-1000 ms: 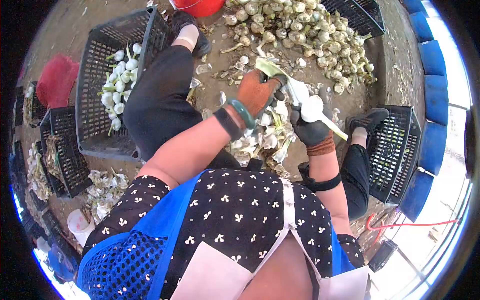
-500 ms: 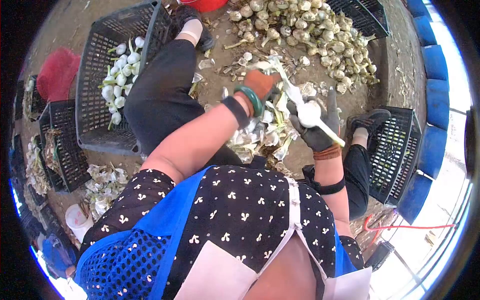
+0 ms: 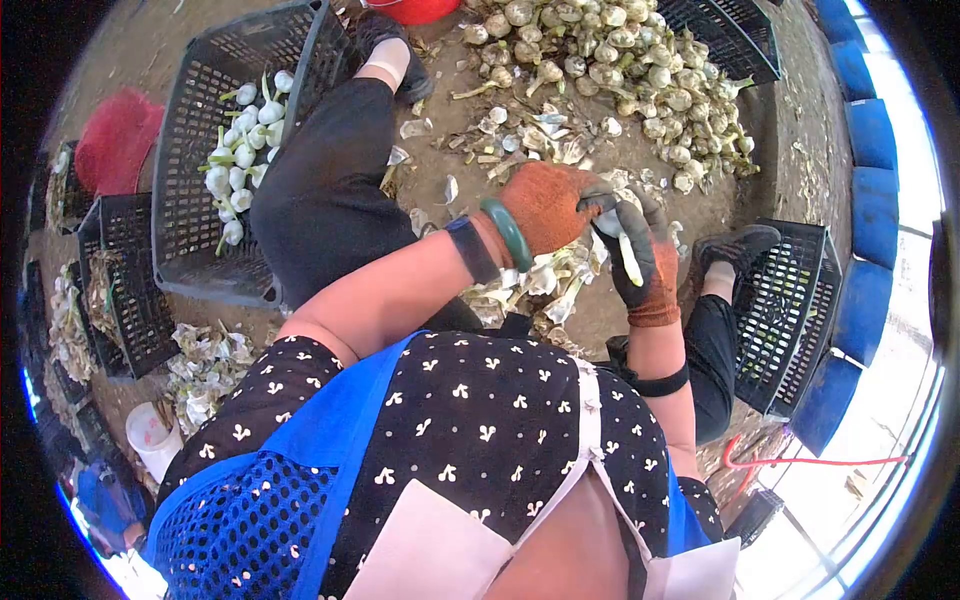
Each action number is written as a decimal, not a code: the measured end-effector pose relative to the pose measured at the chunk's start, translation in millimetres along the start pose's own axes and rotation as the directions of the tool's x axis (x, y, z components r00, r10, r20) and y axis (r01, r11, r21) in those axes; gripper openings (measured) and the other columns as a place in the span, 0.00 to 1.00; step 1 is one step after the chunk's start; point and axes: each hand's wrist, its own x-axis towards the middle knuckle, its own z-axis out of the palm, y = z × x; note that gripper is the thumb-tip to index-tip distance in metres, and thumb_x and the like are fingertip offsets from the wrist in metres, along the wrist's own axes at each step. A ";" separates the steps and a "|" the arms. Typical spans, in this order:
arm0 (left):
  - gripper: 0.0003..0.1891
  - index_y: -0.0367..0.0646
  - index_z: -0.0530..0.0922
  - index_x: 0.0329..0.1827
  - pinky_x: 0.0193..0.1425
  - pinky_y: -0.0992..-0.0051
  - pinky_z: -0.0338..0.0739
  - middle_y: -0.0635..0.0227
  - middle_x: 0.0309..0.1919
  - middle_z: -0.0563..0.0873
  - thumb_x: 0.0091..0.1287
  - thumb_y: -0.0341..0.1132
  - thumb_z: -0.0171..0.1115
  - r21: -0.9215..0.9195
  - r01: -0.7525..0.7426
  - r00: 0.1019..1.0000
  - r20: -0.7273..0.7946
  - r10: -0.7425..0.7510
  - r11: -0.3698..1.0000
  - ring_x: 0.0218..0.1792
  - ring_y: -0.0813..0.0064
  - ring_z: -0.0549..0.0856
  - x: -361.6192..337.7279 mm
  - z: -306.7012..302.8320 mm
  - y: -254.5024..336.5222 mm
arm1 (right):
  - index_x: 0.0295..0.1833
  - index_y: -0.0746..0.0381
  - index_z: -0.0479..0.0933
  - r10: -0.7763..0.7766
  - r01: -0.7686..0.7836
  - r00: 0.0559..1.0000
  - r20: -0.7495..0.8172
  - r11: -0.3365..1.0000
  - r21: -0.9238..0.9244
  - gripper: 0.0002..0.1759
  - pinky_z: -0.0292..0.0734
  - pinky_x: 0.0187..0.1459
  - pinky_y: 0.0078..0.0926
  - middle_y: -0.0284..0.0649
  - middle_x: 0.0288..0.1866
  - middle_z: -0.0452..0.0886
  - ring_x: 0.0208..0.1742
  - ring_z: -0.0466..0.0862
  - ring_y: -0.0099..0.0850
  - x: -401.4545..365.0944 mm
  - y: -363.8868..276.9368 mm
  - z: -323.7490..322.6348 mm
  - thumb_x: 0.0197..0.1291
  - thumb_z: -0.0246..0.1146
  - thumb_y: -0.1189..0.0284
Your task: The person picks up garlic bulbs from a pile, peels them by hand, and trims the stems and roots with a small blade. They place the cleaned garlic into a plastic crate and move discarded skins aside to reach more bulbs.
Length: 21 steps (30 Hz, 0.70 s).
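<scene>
A garlic bulb (image 3: 609, 223), mostly hidden by fingers, is held in my right hand (image 3: 645, 255), its pale stem (image 3: 630, 262) pointing down toward me. That hand wears a grey-palmed glove with a rust-brown cuff. My left hand (image 3: 548, 208), in an orange and grey glove below a green bangle, is closed with its fingertips at the bulb's upper side. Whether it pinches skin there is hidden. Peeled garlic skins (image 3: 545, 285) lie on the ground under both hands.
A big heap of unpeeled garlic (image 3: 650, 80) lies ahead. To the left, a black crate (image 3: 170, 240) holds white peeled bulbs. Another black crate (image 3: 790, 310) stands by my right foot. Further around are a red bucket (image 3: 412, 8), a white bucket (image 3: 152, 440) and blue barrels (image 3: 873, 215).
My left hand has come from farther ahead, where it was drawing a strip of skin off, back to the bulb. The bulb has turned and is now enclosed by both hands.
</scene>
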 end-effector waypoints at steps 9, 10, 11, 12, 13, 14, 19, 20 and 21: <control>0.15 0.44 0.75 0.43 0.36 0.61 0.76 0.57 0.32 0.80 0.55 0.39 0.59 0.119 -0.147 0.981 -0.113 0.160 0.982 0.34 0.56 0.81 -8.7 0.4 -1.9 | 0.46 0.69 0.75 -0.036 0.064 0.996 0.084 0.930 -0.363 0.18 0.73 0.43 0.21 0.41 0.41 0.81 0.41 0.79 0.25 -1.4 -18.7 16.2 0.51 0.67 0.71; 0.14 0.44 0.75 0.42 0.35 0.62 0.76 0.57 0.32 0.79 0.54 0.39 0.59 0.155 -0.180 0.975 -0.104 0.197 0.971 0.33 0.55 0.81 -6.0 0.5 -5.0 | 0.46 0.69 0.76 0.039 0.010 0.995 0.094 0.883 -0.470 0.20 0.73 0.44 0.21 0.40 0.41 0.80 0.41 0.78 0.25 4.8 -15.2 0.5 0.50 0.67 0.69; 0.14 0.44 0.74 0.41 0.34 0.62 0.76 0.57 0.31 0.78 0.54 0.39 0.59 0.189 -0.212 0.969 -0.091 0.232 0.959 0.32 0.55 0.81 -3.4 1.2 -7.8 | 0.46 0.69 0.76 0.047 0.003 0.994 0.095 0.883 -0.470 0.20 0.73 0.44 0.21 0.40 0.41 0.80 0.41 0.78 0.25 1.8 -18.2 4.0 0.50 0.67 0.69; 0.12 0.44 0.75 0.41 0.35 0.61 0.76 0.56 0.32 0.80 0.55 0.38 0.57 0.201 -0.204 0.975 -0.044 0.217 0.958 0.32 0.54 0.81 1.5 -0.1 -10.6 | 0.46 0.69 0.75 0.118 0.005 0.978 0.172 0.811 -0.585 0.20 0.73 0.44 0.22 0.40 0.40 0.80 0.41 0.78 0.25 -3.2 -25.3 10.6 0.49 0.67 0.69; 0.12 0.44 0.75 0.41 0.35 0.61 0.76 0.56 0.32 0.80 0.55 0.38 0.57 0.200 -0.202 0.976 -0.041 0.214 0.959 0.32 0.54 0.81 2.8 1.5 -14.3 | 0.46 0.69 0.75 0.197 0.021 0.951 0.237 0.726 -0.687 0.21 0.73 0.44 0.22 0.41 0.40 0.80 0.41 0.78 0.25 -6.6 -28.7 14.0 0.49 0.67 0.69; 0.12 0.43 0.76 0.41 0.36 0.61 0.76 0.56 0.33 0.80 0.56 0.38 0.57 0.086 -0.123 0.988 -0.084 0.131 0.989 0.33 0.53 0.81 3.5 4.9 -18.1 | 0.46 0.69 0.75 0.190 -0.033 0.956 0.223 0.827 -0.561 0.20 0.72 0.44 0.22 0.41 0.40 0.80 0.41 0.78 0.25 -6.6 -24.1 10.2 0.51 0.66 0.67; 0.18 0.45 0.77 0.49 0.46 0.63 0.75 0.55 0.41 0.82 0.59 0.43 0.57 -0.294 -0.041 0.999 0.021 0.050 0.955 0.41 0.53 0.82 -1.8 0.3 -12.9 | 0.47 0.68 0.74 0.006 0.032 0.997 0.079 0.880 -0.474 0.20 0.73 0.42 0.21 0.39 0.40 0.79 0.40 0.78 0.25 -3.9 -17.5 0.8 0.57 0.62 0.63; 0.19 0.47 0.77 0.51 0.49 0.65 0.75 0.54 0.43 0.82 0.60 0.44 0.57 -0.158 -0.107 0.994 0.014 0.111 0.982 0.44 0.54 0.82 -3.1 3.2 -11.5 | 0.49 0.69 0.73 -0.010 0.061 0.994 0.109 0.878 -0.475 0.20 0.73 0.41 0.21 0.40 0.40 0.79 0.40 0.78 0.25 -3.6 -16.4 3.3 0.58 0.61 0.63; 0.19 0.47 0.77 0.51 0.49 0.65 0.75 0.54 0.43 0.82 0.60 0.44 0.57 -0.156 -0.107 0.994 0.020 0.111 0.982 0.44 0.54 0.82 -1.6 3.8 -11.3 | 0.50 0.69 0.73 -0.024 0.088 0.990 0.140 0.876 -0.474 0.21 0.74 0.41 0.21 0.41 0.40 0.79 0.40 0.78 0.25 -4.8 -16.0 7.4 0.58 0.60 0.64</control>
